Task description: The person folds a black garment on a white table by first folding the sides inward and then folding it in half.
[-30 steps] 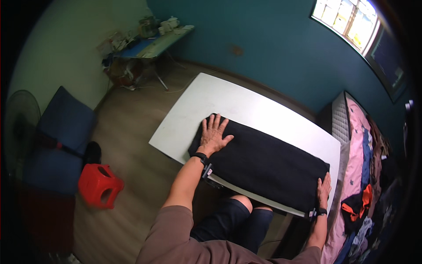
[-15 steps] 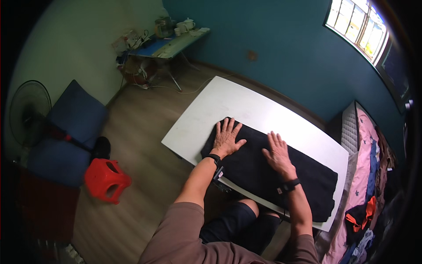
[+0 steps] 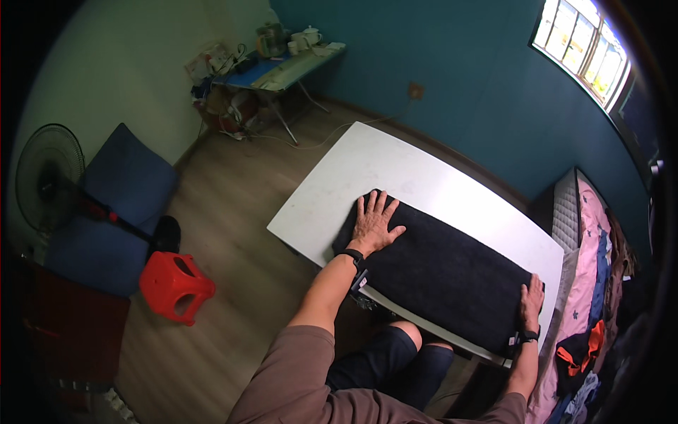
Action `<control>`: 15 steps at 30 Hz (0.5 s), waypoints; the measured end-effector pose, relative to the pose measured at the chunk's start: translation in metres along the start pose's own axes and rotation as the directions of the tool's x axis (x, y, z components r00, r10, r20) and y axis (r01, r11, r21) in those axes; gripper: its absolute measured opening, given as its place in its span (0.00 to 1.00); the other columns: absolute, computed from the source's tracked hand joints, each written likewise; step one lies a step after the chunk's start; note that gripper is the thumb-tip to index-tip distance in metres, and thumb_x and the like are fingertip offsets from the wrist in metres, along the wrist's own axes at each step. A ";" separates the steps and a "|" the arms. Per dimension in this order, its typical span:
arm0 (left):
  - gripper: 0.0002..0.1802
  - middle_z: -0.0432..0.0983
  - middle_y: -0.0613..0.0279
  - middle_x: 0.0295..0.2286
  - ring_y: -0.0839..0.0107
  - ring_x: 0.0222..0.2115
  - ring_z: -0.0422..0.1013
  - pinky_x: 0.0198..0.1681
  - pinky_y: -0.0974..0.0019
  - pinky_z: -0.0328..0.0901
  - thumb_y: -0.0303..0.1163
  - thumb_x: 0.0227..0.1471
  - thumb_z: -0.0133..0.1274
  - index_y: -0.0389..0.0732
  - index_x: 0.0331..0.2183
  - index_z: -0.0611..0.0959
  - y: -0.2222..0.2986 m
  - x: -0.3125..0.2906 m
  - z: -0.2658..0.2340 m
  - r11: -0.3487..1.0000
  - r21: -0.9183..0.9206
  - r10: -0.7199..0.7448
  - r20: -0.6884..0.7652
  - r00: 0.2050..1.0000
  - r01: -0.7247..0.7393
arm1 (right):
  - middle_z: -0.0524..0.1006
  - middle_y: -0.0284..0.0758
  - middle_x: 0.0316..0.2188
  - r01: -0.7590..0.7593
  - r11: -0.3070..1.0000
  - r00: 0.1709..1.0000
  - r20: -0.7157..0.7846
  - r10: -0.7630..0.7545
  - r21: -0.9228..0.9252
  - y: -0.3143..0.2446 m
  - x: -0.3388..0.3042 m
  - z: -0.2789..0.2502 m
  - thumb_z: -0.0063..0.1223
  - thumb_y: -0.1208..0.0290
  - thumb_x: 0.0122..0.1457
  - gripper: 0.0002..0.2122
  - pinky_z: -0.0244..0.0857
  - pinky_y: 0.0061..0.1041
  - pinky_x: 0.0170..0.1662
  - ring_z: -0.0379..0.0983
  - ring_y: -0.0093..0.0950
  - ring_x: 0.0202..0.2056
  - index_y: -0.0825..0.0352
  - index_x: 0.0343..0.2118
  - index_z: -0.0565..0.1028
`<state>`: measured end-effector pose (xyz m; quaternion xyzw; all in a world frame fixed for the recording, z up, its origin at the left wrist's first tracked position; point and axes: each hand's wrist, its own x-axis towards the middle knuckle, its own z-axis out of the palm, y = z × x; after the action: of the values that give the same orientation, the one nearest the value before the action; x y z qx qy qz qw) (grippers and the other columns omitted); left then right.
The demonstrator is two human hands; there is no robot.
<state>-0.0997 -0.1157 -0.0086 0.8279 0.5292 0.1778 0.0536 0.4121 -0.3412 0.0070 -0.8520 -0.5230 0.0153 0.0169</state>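
Observation:
A dark, folded piece of cloth lies flat along the near side of a white table. My left hand presses flat on the cloth's left end, fingers spread and thumb out to the right. At the far right end, my right hand rests on the cloth's edge with its fingers stretched out, pointing away from me. Neither hand grips the cloth. Each wrist wears a black band with a small device. What kind of cloth it is, I cannot tell.
A red plastic stool stands on the floor at left, near a standing fan and a blue cushioned seat. A small table with a teapot and cups is at the back. Right of the white table is a bed with clothes.
My right hand has moved from the middle of the cloth to its right end. The cloth's right end looks straighter. My left hand stays on the left end; the view has shifted slightly.

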 end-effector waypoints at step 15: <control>0.42 0.50 0.48 0.64 0.48 0.66 0.43 0.67 0.39 0.35 0.59 0.53 0.52 0.49 0.63 0.64 -0.003 0.004 0.006 0.998 0.044 0.054 -0.062 0.997 -0.052 | 0.51 0.36 0.70 -0.171 0.968 0.974 -0.119 0.195 0.184 0.035 -0.019 0.032 0.36 0.55 0.69 0.29 0.37 0.45 0.68 0.44 0.41 0.69 0.60 0.69 0.51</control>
<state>-0.0986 -0.1101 -0.0143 0.8366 0.5121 0.1940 0.0144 0.4335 -0.3738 -0.0265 -0.8912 -0.4363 0.0039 0.1246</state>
